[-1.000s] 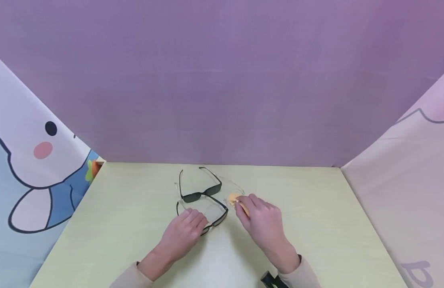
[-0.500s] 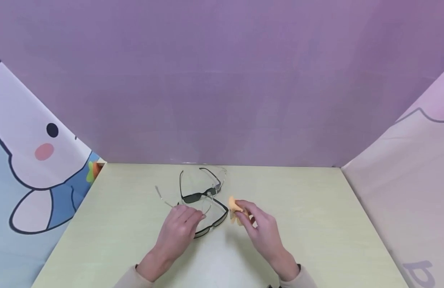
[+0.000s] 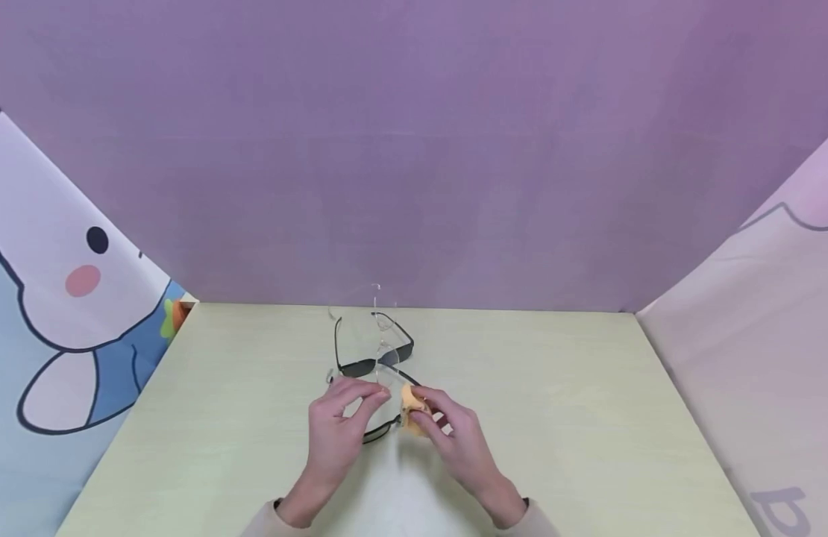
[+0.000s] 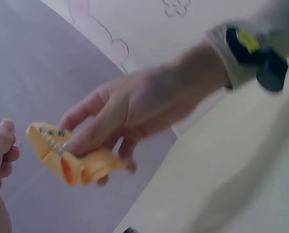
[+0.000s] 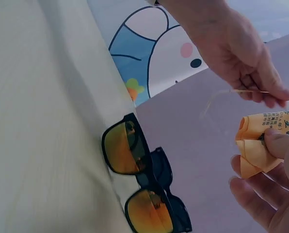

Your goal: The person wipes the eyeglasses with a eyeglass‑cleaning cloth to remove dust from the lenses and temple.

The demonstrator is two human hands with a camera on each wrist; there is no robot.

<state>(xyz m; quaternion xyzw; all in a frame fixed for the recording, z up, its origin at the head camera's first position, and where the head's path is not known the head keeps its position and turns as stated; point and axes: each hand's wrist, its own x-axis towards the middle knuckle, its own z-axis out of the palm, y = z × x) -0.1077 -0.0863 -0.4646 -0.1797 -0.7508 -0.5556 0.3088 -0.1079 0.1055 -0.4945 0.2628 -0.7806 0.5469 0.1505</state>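
Note:
My left hand (image 3: 336, 429) pinches a pair of clear, thin-framed eyeglasses (image 3: 388, 365) between thumb and forefinger, raised over the table with the temples pointing away. Facing it, my right hand (image 3: 457, 444) grips a folded orange-yellow cleaning cloth (image 3: 412, 410) close to the near lens; whether they touch I cannot tell. Dark print shows on the cloth (image 5: 253, 138) in the right wrist view. Below lie two pairs of black sunglasses: the far sunglasses (image 3: 357, 368) have temples unfolded, and the near sunglasses (image 3: 379, 431) are partly hidden by my hands.
The pale wooden table (image 3: 575, 395) ends at a purple curtain (image 3: 414, 186) at the back. A cartoon-printed cloth (image 3: 58, 298) hangs on the left and a pale pink one (image 3: 776, 335) on the right. A dark wrist device (image 4: 261, 60) sits on the right sleeve.
My left hand has lifted and turned the eyeglasses, so their temples now point away. The right hand has raised the cloth off the table and brought it left, next to the glasses.

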